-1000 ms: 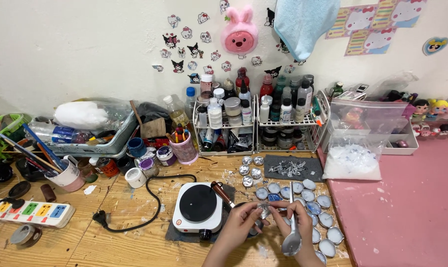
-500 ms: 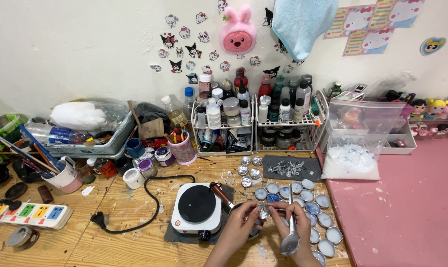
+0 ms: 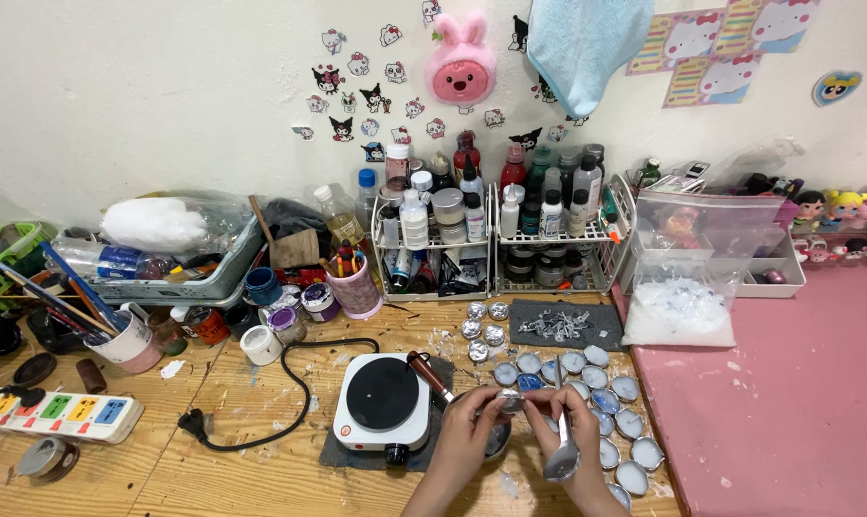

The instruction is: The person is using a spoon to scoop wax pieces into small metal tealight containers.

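Note:
My left hand [image 3: 469,431] pinches a small round silver foil cup [image 3: 511,401] at the lower middle. My right hand [image 3: 569,439] also touches that cup with its fingertips and grips a metal spoon [image 3: 562,450], whose bowl points down toward me. Both hands hover over a small dark pan [image 3: 495,438] with a wooden handle [image 3: 427,373]. Several foil cups filled with white or blue wax [image 3: 596,378] lie in rows to the right of my hands.
A white hot plate [image 3: 383,400] with a black cord sits left of my hands. Behind stand wire racks of bottles [image 3: 491,230], a pink pen cup [image 3: 355,287], a bag of white granules [image 3: 687,311], a power strip [image 3: 58,413] and a pink mat [image 3: 788,402].
Both hands have drawn slightly toward me with the foil cup and spoon; the view has barely shifted.

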